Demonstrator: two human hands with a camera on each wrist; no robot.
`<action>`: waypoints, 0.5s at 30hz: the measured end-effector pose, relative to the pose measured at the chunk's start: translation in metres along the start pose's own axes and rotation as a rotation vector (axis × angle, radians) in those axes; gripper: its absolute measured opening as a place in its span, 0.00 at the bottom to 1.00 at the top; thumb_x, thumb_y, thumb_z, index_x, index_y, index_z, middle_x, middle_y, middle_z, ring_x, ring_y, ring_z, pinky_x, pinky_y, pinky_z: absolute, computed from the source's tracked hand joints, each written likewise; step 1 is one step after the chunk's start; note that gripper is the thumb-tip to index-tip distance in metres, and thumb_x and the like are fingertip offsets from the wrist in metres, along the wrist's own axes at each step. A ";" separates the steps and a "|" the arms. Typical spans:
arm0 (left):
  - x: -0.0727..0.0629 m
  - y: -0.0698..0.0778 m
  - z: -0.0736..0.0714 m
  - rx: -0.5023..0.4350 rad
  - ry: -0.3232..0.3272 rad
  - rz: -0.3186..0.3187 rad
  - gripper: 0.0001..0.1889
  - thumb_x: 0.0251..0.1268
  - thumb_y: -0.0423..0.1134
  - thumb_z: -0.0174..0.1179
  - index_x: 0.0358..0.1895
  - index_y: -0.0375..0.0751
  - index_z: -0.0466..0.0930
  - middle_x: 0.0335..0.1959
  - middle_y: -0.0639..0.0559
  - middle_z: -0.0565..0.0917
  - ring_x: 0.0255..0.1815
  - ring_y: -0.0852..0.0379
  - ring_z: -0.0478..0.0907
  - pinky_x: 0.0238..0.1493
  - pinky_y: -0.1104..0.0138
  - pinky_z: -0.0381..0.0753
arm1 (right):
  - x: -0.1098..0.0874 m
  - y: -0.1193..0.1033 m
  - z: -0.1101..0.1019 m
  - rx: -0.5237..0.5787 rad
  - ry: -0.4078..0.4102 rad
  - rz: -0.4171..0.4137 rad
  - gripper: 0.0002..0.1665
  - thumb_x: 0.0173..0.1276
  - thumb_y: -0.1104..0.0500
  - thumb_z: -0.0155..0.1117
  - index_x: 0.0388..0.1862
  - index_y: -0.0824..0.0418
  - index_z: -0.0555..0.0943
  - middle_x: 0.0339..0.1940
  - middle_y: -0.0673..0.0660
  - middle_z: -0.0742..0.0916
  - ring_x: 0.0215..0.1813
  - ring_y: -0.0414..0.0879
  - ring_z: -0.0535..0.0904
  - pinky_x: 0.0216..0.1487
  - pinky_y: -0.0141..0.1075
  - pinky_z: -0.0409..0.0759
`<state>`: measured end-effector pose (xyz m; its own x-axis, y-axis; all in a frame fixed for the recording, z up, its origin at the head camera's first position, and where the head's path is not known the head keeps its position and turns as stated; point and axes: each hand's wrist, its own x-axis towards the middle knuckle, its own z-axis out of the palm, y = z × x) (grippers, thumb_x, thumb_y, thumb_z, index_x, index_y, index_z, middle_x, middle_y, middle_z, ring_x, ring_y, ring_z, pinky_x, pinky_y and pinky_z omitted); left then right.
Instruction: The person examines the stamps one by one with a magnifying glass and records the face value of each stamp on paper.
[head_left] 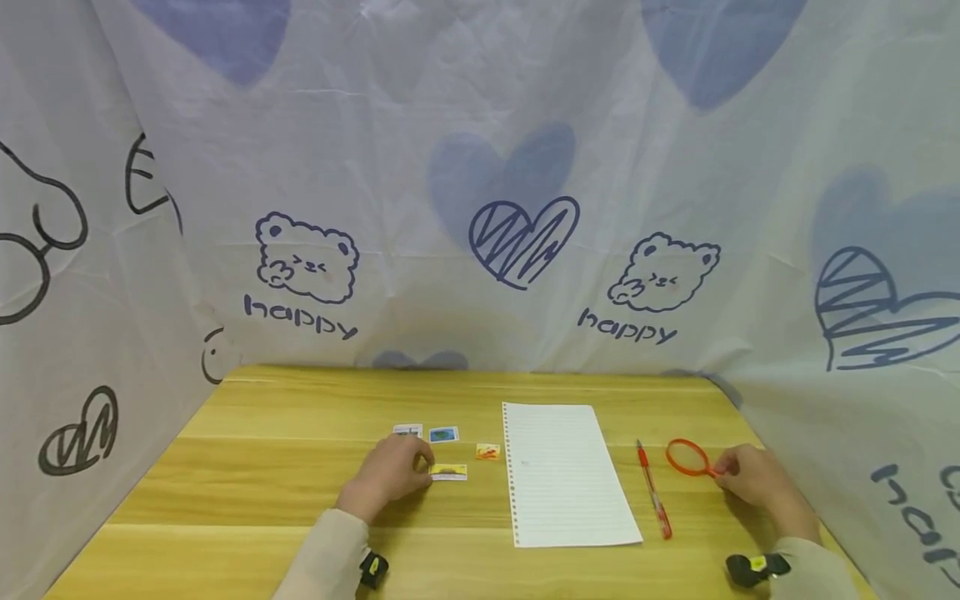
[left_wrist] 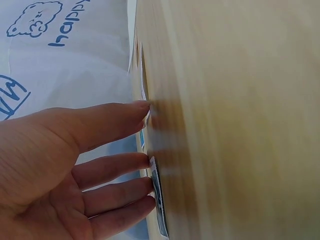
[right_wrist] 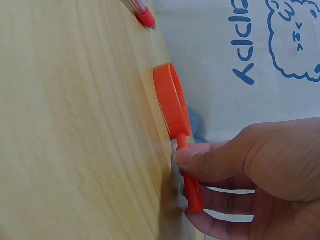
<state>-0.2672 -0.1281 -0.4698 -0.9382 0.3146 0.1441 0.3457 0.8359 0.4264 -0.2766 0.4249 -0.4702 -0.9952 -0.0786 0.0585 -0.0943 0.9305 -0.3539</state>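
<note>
My right hand (head_left: 757,479) pinches the handle of an orange-red magnifying glass (head_left: 687,457) between thumb and fingers. In the right wrist view its round rim (right_wrist: 172,100) stands close over the table. My left hand (head_left: 392,475) rests over several small picture stamps, its fingers fairly straight. The thumb tip is right at the edge of a yellow stamp (head_left: 448,472). The other fingertips touch a grey-and-white stamp (left_wrist: 159,197), partly covered in the head view. A blue stamp (head_left: 443,434) lies just beyond the fingers, and an orange-yellow one (head_left: 488,452) to their right.
A lined sheet of paper (head_left: 566,475) with punched holes lies in the middle of the wooden table (head_left: 247,475). Between it and the magnifying glass lies a red pen (head_left: 654,489). White cloth (head_left: 420,308) with hearts and bears hangs behind and at both sides.
</note>
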 end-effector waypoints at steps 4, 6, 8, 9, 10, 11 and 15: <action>0.000 0.000 -0.002 0.006 0.000 -0.006 0.09 0.54 0.35 0.77 0.38 0.41 0.90 0.37 0.49 0.88 0.34 0.56 0.76 0.44 0.53 0.83 | 0.002 0.000 0.002 -0.004 0.012 -0.012 0.03 0.61 0.66 0.71 0.31 0.64 0.84 0.28 0.55 0.87 0.33 0.44 0.78 0.38 0.42 0.77; -0.001 0.000 -0.003 0.006 -0.003 -0.011 0.08 0.54 0.35 0.77 0.37 0.41 0.89 0.35 0.49 0.87 0.34 0.56 0.75 0.44 0.54 0.83 | 0.003 -0.002 0.002 -0.002 0.014 -0.009 0.02 0.62 0.66 0.71 0.31 0.64 0.84 0.28 0.56 0.88 0.33 0.45 0.79 0.38 0.42 0.78; -0.001 0.001 -0.003 0.010 -0.003 -0.011 0.08 0.54 0.35 0.77 0.37 0.42 0.89 0.34 0.50 0.87 0.33 0.56 0.75 0.43 0.54 0.82 | 0.003 -0.005 0.000 -0.004 0.021 -0.012 0.03 0.62 0.65 0.71 0.32 0.64 0.84 0.29 0.56 0.88 0.33 0.45 0.80 0.38 0.43 0.78; -0.001 0.000 -0.003 0.007 -0.006 -0.013 0.08 0.54 0.35 0.77 0.37 0.42 0.89 0.33 0.50 0.86 0.32 0.56 0.74 0.42 0.55 0.82 | 0.003 -0.006 0.000 -0.006 0.023 -0.010 0.03 0.62 0.64 0.71 0.32 0.64 0.84 0.29 0.56 0.88 0.34 0.46 0.80 0.38 0.43 0.78; -0.001 0.001 -0.003 0.007 -0.008 -0.012 0.08 0.54 0.35 0.77 0.37 0.42 0.89 0.33 0.51 0.86 0.32 0.56 0.74 0.42 0.55 0.82 | 0.003 -0.008 0.000 -0.008 0.026 -0.008 0.03 0.62 0.64 0.71 0.32 0.63 0.84 0.29 0.56 0.88 0.34 0.46 0.80 0.38 0.43 0.78; -0.001 0.001 -0.002 0.007 -0.007 -0.011 0.08 0.54 0.35 0.77 0.37 0.42 0.89 0.33 0.51 0.86 0.32 0.56 0.74 0.41 0.55 0.81 | 0.002 -0.010 -0.001 -0.012 0.032 -0.010 0.03 0.61 0.63 0.72 0.32 0.62 0.85 0.30 0.56 0.88 0.34 0.46 0.80 0.38 0.43 0.78; -0.002 0.001 -0.001 -0.002 -0.013 -0.013 0.08 0.54 0.35 0.77 0.36 0.41 0.89 0.31 0.51 0.85 0.31 0.56 0.72 0.40 0.56 0.80 | 0.003 -0.021 0.001 -0.008 0.050 -0.037 0.03 0.61 0.63 0.72 0.32 0.61 0.85 0.30 0.55 0.88 0.34 0.45 0.81 0.36 0.42 0.77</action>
<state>-0.2652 -0.1281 -0.4687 -0.9423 0.3096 0.1272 0.3337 0.8388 0.4302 -0.2773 0.4046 -0.4630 -0.9884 -0.0953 0.1180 -0.1306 0.9300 -0.3436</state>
